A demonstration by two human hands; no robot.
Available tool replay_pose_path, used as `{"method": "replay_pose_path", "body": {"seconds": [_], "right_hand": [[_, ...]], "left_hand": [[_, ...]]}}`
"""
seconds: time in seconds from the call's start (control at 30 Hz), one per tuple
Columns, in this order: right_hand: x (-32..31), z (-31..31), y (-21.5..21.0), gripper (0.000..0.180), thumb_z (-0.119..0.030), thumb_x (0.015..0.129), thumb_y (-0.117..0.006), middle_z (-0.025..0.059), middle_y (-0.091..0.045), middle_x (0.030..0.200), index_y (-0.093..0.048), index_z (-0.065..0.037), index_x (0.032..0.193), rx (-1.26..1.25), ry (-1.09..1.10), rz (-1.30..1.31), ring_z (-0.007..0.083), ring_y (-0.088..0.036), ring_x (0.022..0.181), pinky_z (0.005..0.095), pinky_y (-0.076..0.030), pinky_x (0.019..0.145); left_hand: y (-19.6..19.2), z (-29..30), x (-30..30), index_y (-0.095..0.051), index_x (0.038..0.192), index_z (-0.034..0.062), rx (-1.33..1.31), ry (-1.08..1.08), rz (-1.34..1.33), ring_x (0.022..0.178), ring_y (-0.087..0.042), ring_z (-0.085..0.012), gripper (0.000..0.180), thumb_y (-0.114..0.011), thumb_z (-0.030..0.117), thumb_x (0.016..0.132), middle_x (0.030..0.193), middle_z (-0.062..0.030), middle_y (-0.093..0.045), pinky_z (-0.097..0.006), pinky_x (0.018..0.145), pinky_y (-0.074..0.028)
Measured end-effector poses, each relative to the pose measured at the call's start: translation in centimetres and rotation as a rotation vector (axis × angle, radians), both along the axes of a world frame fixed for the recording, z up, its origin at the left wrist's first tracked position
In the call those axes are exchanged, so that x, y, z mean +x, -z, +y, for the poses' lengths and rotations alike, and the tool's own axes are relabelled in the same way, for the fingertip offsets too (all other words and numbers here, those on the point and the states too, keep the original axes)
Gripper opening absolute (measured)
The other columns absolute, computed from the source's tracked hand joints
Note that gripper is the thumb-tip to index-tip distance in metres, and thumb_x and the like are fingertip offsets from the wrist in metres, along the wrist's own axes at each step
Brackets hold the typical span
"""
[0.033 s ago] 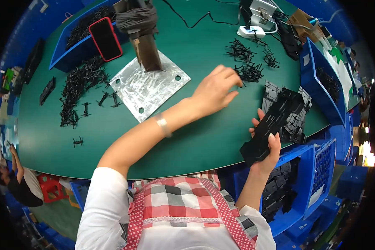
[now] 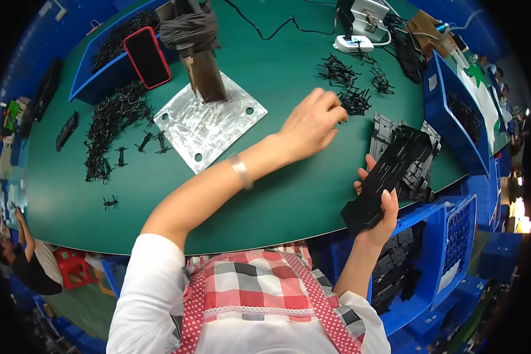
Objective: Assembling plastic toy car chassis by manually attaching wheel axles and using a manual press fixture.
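While your left hand [image 2: 310,123] reaches across the green bench [image 2: 277,194], its fingers curl narrow over the small pile of black clips [image 2: 354,100], touching or just about touching the nearest pieces; I cannot tell whether one is already pinched between the fingertips. Your right hand [image 2: 379,207] is wrapped around the lower end of a long black plastic part [image 2: 386,177], holding it tilted off the bench edge, with its upper end over the stack of similar black parts [image 2: 416,165] by the blue bin [image 2: 460,112]. The likeliest slip, as I judge it, is at the pile: the clips look tangled, so lifting one may drag others along and scatter them toward the bench edge. The long part is gripped only near one end, so it could twist or sag in your grip if you press a clip into it without support, and its far end could knock the stack beneath it. Your left forearm passes just beside the metal plate [image 2: 209,127] with the upright fixture [image 2: 206,76], so a quick pull back could catch its corner. The larger heap of clips [image 2: 109,127] and the red phone [image 2: 147,57] lie well apart.
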State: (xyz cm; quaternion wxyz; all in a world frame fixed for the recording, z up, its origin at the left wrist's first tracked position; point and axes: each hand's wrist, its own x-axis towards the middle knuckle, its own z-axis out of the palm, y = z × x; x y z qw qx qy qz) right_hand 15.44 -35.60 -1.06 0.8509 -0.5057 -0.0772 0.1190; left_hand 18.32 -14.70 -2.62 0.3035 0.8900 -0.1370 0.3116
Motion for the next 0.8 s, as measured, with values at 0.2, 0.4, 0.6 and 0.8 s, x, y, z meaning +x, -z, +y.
{"method": "replay_pose_path", "body": {"seconds": [0.2, 0.4, 0.6, 0.8], "right_hand": [[-0.1, -0.7, 0.8, 0.060, -0.027, 0.079, -0.053, 0.0270, -0.042, 0.129, -0.038, 0.007, 0.127, 0.035, -0.062, -0.007, 0.0266, -0.055, 0.106, 0.0329, -0.046, 0.085], [0.6, 0.5, 1.4, 0.060, -0.027, 0.078, -0.054, 0.0273, -0.043, 0.128, -0.041, 0.009, 0.123, 0.011, -0.100, 0.005, 0.0264, -0.056, 0.103, 0.0316, -0.047, 0.082], [0.3, 2.1, 1.6, 0.058, -0.029, 0.080, -0.052, 0.0277, -0.044, 0.127, -0.042, 0.009, 0.122, 0.036, -0.149, -0.002, 0.0263, -0.057, 0.100, 0.0321, -0.048, 0.081], [-0.3, 3.4, 2.2, 0.056, -0.031, 0.082, -0.047, 0.0282, -0.043, 0.127, -0.043, 0.009, 0.122, 0.033, -0.215, 0.107, 0.0266, -0.058, 0.099, 0.0328, -0.049, 0.079]], "left_hand": [[2.5, -0.4, 5.2, -0.063, 0.077, 0.0088, 0.390, -0.236, 0.061, 0.078, -0.053, -0.0249, 0.010, -0.063, 0.009, 0.067, 0.082, -0.0076, -0.051, -0.034, 0.067, -0.044], [0.9, 3.3, 4.8, -0.060, 0.107, 0.0006, -0.879, -0.187, 0.431, 0.077, -0.063, -0.0162, 0.024, -0.052, 0.014, 0.089, 0.097, -0.0088, -0.063, -0.026, 0.061, -0.050], [1.2, 4.3, -0.2, -0.056, 0.103, -0.0024, -1.063, -0.300, 0.534, 0.060, -0.063, -0.0158, 0.019, -0.053, 0.007, 0.087, 0.081, -0.0124, -0.065, -0.022, 0.046, -0.046], [0.7, 4.2, -4.9, -0.063, 0.088, -0.0051, -0.288, -0.284, 0.788, 0.046, -0.060, -0.0200, 0.021, -0.053, 0.014, 0.086, 0.058, -0.0132, -0.062, -0.031, 0.050, -0.049]]}}
